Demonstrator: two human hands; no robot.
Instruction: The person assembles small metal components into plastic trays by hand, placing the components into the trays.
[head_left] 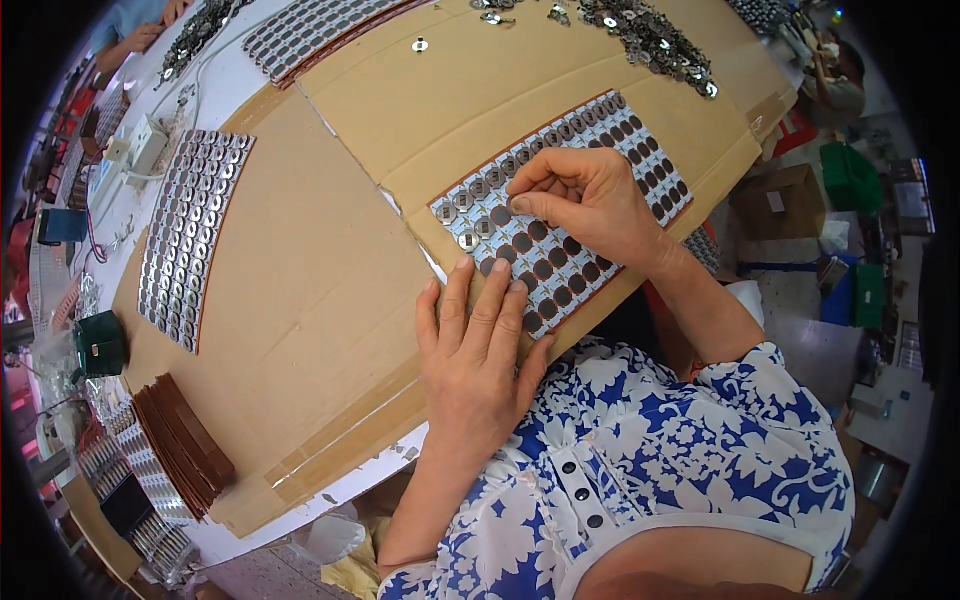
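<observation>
A flat board (562,268) with rows of dark round spots lies tilted on the cardboard. Small round metal parts (468,241) sit on the spots of its far row and at the left start of the row after. My left hand (475,345) rests flat with fingers stretched, its fingertips on the board's near left edge. Over the board's middle rows, my right hand (590,200) is closed, thumb and forefinger pinched together. What the pinch holds, if anything, is too small to make out.
A pile of loose metal parts (660,50) lies at the back right, and a single part (420,45) at the back. Another filled board (195,235) lies to the left. A stack of brown boards (180,445) stands at the near left, by a dark green box (100,343).
</observation>
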